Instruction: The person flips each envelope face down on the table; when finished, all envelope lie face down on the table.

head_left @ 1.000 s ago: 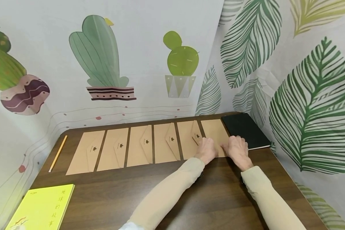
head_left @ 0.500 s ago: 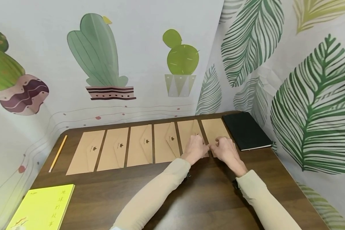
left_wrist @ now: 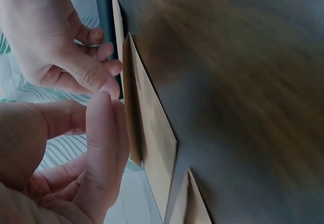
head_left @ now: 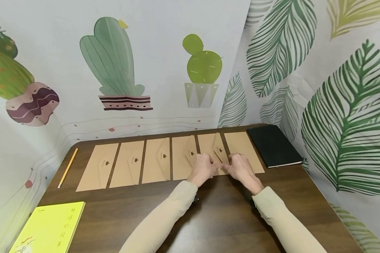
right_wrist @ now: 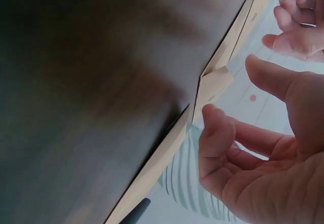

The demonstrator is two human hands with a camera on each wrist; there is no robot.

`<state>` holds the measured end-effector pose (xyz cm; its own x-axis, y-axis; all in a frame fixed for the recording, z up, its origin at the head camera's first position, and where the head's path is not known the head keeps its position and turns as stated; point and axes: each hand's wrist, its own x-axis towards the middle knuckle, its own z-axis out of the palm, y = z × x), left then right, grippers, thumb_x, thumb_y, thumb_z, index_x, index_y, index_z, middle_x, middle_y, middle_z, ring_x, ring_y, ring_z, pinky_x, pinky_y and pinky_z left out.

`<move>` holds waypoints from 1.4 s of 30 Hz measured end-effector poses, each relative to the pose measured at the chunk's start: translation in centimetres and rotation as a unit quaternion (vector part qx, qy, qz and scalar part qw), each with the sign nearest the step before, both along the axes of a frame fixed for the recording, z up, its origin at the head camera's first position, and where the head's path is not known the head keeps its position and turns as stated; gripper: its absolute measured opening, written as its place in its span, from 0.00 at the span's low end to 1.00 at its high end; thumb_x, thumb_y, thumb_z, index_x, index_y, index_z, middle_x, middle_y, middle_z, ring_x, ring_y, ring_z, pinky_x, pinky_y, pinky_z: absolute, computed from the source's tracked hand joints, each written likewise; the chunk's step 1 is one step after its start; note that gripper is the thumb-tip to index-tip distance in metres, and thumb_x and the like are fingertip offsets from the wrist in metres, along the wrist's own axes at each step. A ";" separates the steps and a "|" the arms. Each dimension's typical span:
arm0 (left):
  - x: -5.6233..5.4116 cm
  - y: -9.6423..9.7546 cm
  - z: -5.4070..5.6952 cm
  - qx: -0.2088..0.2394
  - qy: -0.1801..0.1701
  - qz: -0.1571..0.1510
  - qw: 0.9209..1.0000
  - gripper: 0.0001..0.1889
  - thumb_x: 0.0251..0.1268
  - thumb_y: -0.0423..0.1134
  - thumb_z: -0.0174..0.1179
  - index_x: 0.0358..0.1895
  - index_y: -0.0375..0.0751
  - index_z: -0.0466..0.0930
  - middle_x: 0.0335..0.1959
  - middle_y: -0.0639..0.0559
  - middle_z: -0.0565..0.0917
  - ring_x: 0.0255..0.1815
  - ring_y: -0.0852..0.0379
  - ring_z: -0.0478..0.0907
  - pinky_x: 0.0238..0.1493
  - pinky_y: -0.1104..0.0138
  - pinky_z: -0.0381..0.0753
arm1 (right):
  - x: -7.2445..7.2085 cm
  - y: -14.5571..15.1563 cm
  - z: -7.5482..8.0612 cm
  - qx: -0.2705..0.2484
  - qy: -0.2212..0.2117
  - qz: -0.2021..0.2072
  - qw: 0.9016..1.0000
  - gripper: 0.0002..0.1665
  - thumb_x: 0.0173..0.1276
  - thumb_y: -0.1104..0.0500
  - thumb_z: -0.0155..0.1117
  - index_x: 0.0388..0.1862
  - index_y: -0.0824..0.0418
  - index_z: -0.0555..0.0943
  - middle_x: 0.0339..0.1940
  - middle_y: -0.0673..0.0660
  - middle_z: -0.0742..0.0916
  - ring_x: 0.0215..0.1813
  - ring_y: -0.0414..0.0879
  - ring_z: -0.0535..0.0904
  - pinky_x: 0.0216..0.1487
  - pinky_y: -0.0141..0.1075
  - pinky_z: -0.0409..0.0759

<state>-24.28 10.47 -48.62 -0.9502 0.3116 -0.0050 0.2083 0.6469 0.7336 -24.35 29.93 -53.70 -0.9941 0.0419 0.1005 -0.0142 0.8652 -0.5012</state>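
As I watch remotely, wood table (head_left: 215, 218) carries yellow book (head_left: 47, 228) at 8 o'clock, pencil (head_left: 68, 168) at 9, brown envelopes (head_left: 150, 163); cactus-print wall (head_left: 164, 63) at 11. Left hand (head_left: 203, 168) at 5, fifth envelope (head_left: 208, 144) at 4, right hand (head_left: 241, 167) alongside; both loosely curled, contact unclear. Black notebook (head_left: 273, 146) at 3, leaf-print wall (head_left: 313, 70) at 2.

The left sleeve (head_left: 159, 221) and right sleeve (head_left: 288, 221) were matched in plain, pale beige fabric. A small dark fitting (head_left: 195, 199) was partly exposed beneath the end of each sleeve. The left hand (head_left: 203, 169) and right hand (head_left: 241, 169) were left bare.
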 end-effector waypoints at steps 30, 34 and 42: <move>-4.1 -2.7 -6.1 -0.032 0.015 0.037 0.999 0.16 0.65 0.36 0.67 0.16 0.50 0.82 0.04 0.64 0.78 0.06 0.69 0.77 0.19 0.73 0.76 | 2.2 -2.7 5.4 -0.003 -0.044 -0.022 0.999 0.28 0.75 0.63 0.61 0.11 0.55 0.73 0.18 0.54 0.80 0.19 0.47 0.75 0.23 0.35 0.70; -4.1 -3.1 -6.0 -0.027 0.011 0.042 0.999 0.16 0.64 0.35 0.68 0.16 0.50 0.83 0.05 0.64 0.78 0.06 0.69 0.77 0.18 0.74 0.76 | 2.2 -2.5 5.4 -0.003 -0.028 -0.026 0.999 0.27 0.75 0.65 0.59 0.12 0.55 0.71 0.17 0.53 0.79 0.20 0.47 0.75 0.23 0.35 0.70; -4.4 -3.4 -6.0 -0.042 0.010 0.064 0.997 0.14 0.63 0.41 0.70 0.18 0.53 0.88 0.14 0.60 0.87 0.12 0.67 0.82 0.25 0.72 0.82 | 2.1 -1.9 4.7 -0.027 0.017 -0.019 0.999 0.27 0.73 0.65 0.55 0.11 0.53 0.69 0.13 0.51 0.75 0.19 0.48 0.73 0.22 0.37 0.69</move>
<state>-28.66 7.05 -54.66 -0.9822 0.1879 -0.0074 0.1341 0.7278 0.6725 -22.23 28.02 -48.96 -0.9876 0.0861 0.1314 0.0002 0.8370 -0.5472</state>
